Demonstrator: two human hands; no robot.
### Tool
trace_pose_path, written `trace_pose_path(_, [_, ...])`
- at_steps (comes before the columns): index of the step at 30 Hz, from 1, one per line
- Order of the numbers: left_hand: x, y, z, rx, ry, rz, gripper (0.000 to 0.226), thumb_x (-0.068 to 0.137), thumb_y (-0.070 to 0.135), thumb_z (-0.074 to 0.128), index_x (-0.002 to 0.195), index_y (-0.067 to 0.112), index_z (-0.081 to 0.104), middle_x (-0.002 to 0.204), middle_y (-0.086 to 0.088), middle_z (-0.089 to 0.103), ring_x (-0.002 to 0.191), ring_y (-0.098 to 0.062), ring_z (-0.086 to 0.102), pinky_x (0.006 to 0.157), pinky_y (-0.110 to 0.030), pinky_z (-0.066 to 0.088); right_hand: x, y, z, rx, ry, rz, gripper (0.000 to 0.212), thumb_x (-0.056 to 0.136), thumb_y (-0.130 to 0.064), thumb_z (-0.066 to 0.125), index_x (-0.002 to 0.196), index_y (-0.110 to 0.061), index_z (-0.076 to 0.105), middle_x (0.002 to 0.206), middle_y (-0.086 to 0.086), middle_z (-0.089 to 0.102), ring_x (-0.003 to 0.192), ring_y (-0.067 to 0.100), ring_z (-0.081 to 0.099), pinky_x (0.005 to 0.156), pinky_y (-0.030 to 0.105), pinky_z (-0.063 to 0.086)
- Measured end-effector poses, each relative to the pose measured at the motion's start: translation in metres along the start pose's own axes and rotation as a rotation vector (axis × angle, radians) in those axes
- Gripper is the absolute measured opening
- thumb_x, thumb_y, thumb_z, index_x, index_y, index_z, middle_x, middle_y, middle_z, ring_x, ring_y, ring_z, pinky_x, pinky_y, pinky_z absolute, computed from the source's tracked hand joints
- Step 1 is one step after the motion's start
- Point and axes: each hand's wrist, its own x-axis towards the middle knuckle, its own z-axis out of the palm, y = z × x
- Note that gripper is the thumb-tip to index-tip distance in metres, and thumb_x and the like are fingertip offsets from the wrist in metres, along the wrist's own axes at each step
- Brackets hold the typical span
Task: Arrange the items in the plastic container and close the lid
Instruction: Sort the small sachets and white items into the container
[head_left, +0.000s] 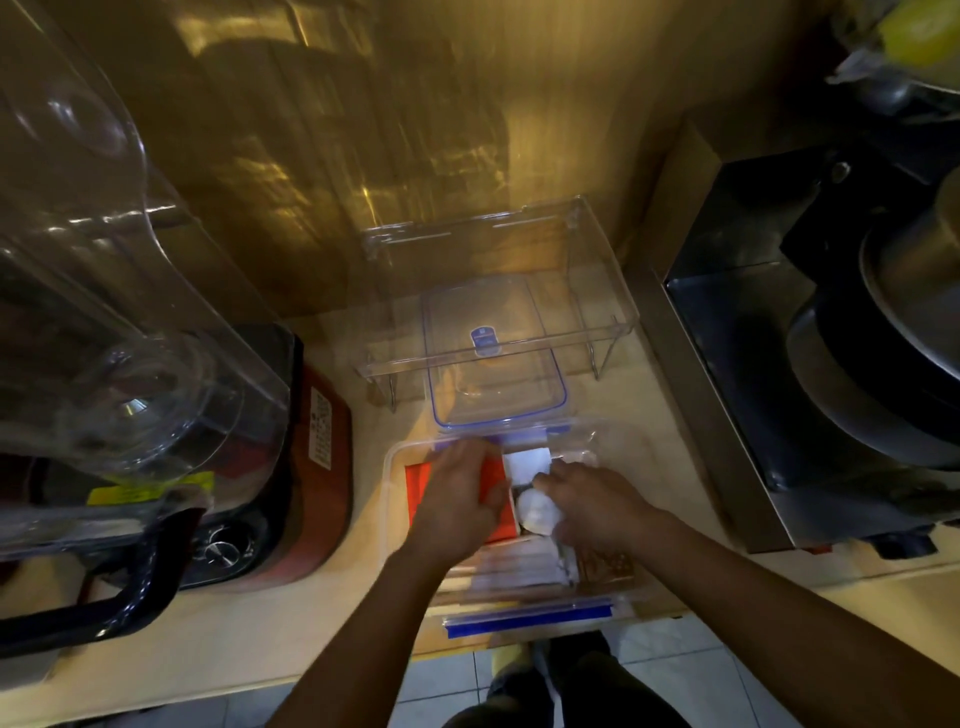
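1. The plastic container (390, 499) is sitting open near the counter's (218, 644) front edge, its near wall almost overhanging at 6 o'clock.
2. The left hand (460, 499) is pressing down, fingers curled, onto an orange-red packet (418, 475) in the container's 9 o'clock half.
3. The right hand (592, 512) is closing around a white rounded item (537, 512) at the centre; a white card (527, 464) is standing at 12 o'clock of it.
4. The lid (493, 358), blue-rimmed, is lying detached at 12 o'clock, touching the container's far rim and reaching under a clear shelf (597, 249).
5. A red appliance (317, 457) is crowding 9 o'clock; bare counter is lying open at 3 o'clock, before a steel unit (727, 364).
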Motion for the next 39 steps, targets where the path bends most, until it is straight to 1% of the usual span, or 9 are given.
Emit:
trace_pose_path(5, [-0.007,-0.009,0.004,0.268,-0.143,0.126,0.049,0.084,0.036,0.059,0.129,0.022,0.047,0.139,-0.003,0.045,0.130,-0.021,0.036,0.108,-0.034,0.024,0.002,-0.008,0.004,-0.174,0.057,-0.053,0.055,0.078,-0.031,0.066,0.125,-0.012,0.042,0.122,0.012,0.053,0.106,0.029,0.056,0.080,0.041,0.047])
trace_pose_path(10, [-0.010,-0.010,0.012,0.319,-0.136,0.114,0.051,0.086,0.040,0.056,0.133,0.024,0.043,0.145,-0.002,0.039,0.134,-0.020,0.032,0.112,-0.038,0.024,0.001,-0.017,0.009,-0.107,0.058,-0.020,0.042,0.080,-0.020,0.057,0.119,-0.011,0.046,0.113,0.012,0.057,0.091,0.026,0.060,0.068,0.035,0.045])
trace_pose_path(14, [-0.009,-0.011,0.007,0.288,-0.147,0.118,0.051,0.085,0.040,0.057,0.132,0.026,0.044,0.144,0.001,0.039,0.133,-0.018,0.031,0.111,-0.033,0.022,-0.001,-0.015,0.009,-0.005,0.078,0.024,0.041,0.083,-0.027,0.052,0.121,-0.010,0.048,0.118,0.011,0.058,0.100,0.028,0.060,0.079,0.037,0.048])
trace_pose_path(19, [-0.008,0.000,0.003,0.125,-0.139,0.149,0.048,0.081,0.038,0.064,0.125,0.024,0.052,0.133,0.001,0.052,0.125,-0.016,0.039,0.097,-0.020,0.019,-0.010,0.000,-0.011,0.373,0.158,0.058,0.036,0.078,-0.042,0.061,0.101,-0.016,0.064,0.105,0.005,0.066,0.091,0.020,0.061,0.079,0.034,0.049])
trace_pose_path(23, [-0.007,0.013,0.007,-0.031,-0.168,0.057,0.040,0.080,0.029,0.069,0.117,0.026,0.058,0.116,0.008,0.060,0.109,-0.014,0.051,0.087,-0.018,0.034,-0.018,0.003,-0.025,0.653,0.157,0.006,0.031,0.072,-0.035,0.074,0.088,-0.009,0.068,0.094,0.012,0.064,0.083,0.024,0.060,0.077,0.042,0.051])
trace_pose_path(27, [-0.007,0.020,0.006,-0.389,-0.223,-0.197,0.032,0.077,0.021,0.074,0.104,0.024,0.058,0.102,0.006,0.061,0.094,-0.017,0.060,0.079,-0.026,0.051,-0.021,-0.001,-0.029,0.979,0.187,0.047,0.028,0.074,-0.021,0.076,0.096,-0.006,0.068,0.104,0.016,0.060,0.090,0.030,0.063,0.080,0.045,0.056])
trace_pose_path(30, [-0.008,0.023,0.006,-0.624,-0.165,-0.333,0.027,0.076,0.009,0.074,0.094,0.020,0.056,0.097,-0.003,0.063,0.084,-0.016,0.063,0.068,-0.026,0.058,-0.023,-0.001,-0.028,1.283,0.136,0.048,0.027,0.080,-0.009,0.070,0.106,-0.010,0.064,0.102,0.014,0.068,0.081,0.020,0.070,0.067,0.033,0.060])
trace_pose_path(34, [-0.011,0.028,0.006,-0.917,-0.129,-0.433,0.028,0.080,0.004,0.069,0.107,0.007,0.063,0.098,-0.009,0.068,0.080,-0.016,0.067,0.061,-0.021,0.057,-0.024,0.001,-0.025,1.367,0.170,0.032,0.030,0.076,-0.007,0.072,0.100,-0.024,0.067,0.093,-0.004,0.072,0.078,0.006,0.071,0.058,0.019,0.056])
trace_pose_path(39, [-0.012,0.026,0.007,-0.902,-0.090,-0.430,0.022,0.089,0.008,0.058,0.111,0.003,0.062,0.086,-0.008,0.066,0.065,-0.014,0.064,0.054,-0.019,0.053,-0.019,0.008,-0.019,1.325,0.191,0.089,0.021,0.082,-0.009,0.067,0.093,-0.026,0.061,0.091,0.002,0.068,0.080,0.015,0.070,0.064,0.030,0.056])
